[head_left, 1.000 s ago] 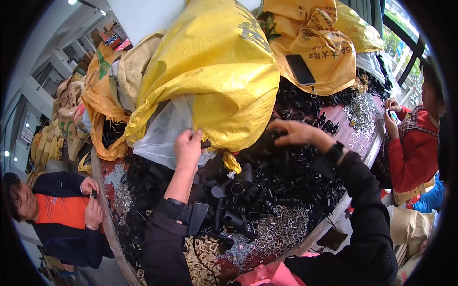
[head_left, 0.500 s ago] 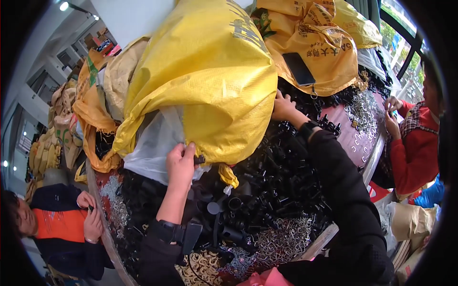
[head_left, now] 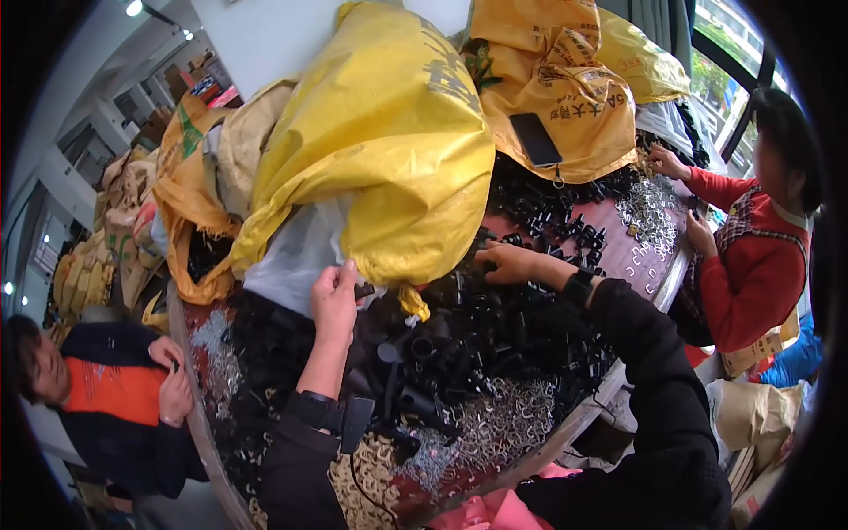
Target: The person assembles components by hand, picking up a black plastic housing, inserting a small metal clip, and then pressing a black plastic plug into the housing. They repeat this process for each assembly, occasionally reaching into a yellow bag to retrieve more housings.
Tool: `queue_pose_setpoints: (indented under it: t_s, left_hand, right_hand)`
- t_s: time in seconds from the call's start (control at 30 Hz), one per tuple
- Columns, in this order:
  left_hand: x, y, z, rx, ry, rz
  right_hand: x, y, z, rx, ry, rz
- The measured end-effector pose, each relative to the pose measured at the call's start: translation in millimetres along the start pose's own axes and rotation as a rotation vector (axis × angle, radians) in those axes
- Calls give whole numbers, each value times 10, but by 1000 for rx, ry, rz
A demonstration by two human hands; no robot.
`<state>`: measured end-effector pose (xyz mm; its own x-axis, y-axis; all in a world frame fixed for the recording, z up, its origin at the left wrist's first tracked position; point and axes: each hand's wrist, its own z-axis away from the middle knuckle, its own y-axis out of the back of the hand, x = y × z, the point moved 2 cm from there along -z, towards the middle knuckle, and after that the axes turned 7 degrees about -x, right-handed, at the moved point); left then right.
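Observation:
My left hand [head_left: 334, 302] is closed in a pinch in front of the big yellow woven sack [head_left: 389, 177]. A small black plastic part [head_left: 364, 290] pokes out past its thumb. Right of the sack's lower edge, my right hand [head_left: 508, 264] is low over the heap of black plastic parts [head_left: 477, 331], its fingers curled downward. What those fingers hold, if anything, is hidden. A translucent plastic liner [head_left: 305, 256] spills from the sack's mouth behind my left hand. The sack's yellow tied corner [head_left: 412, 303] hangs between my hands.
Metal hooks [head_left: 512, 424] and tan curved pieces [head_left: 364, 486] lie along the table's near edge. A black phone [head_left: 535, 140] rests on an orange sack [head_left: 583, 97]. One person in red [head_left: 751, 256] works at the right, another in orange [head_left: 115, 389] at the left.
My right hand has left the yellow sack's side and come down to the black parts. The sack looks slumped lower. The person at right has reached one hand out toward the pile.

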<state>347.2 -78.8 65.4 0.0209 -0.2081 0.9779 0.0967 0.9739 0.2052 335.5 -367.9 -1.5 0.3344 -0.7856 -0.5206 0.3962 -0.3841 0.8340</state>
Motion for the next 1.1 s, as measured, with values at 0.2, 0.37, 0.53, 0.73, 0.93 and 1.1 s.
queue_pose_setpoints:
  t_s: [0.2,0.37,0.53,0.73,0.93,1.1]
  left_hand:
    - [224,201,763,-29,105,337]
    - [-72,324,1623,-178,276,814]
    - [-548,414,2546,-238,337,1133]
    - [-976,564,3375,-115,413,1246]
    - [-1191,725,3811,-174,352,1257]
    - [-1305,753,3930,-226,325,1279]
  right_hand:
    - [-865,-35,454,36,161,-46]
    - [-1275,-210,893,197,294,318]
    - [-1632,-285,1221,447,225,371]
    - [-1979,-1024,1567,218,281,99]
    - [-2417,-1718,1563,62,487,-17]
    - [-2676,-1954,1462,45,529,7]
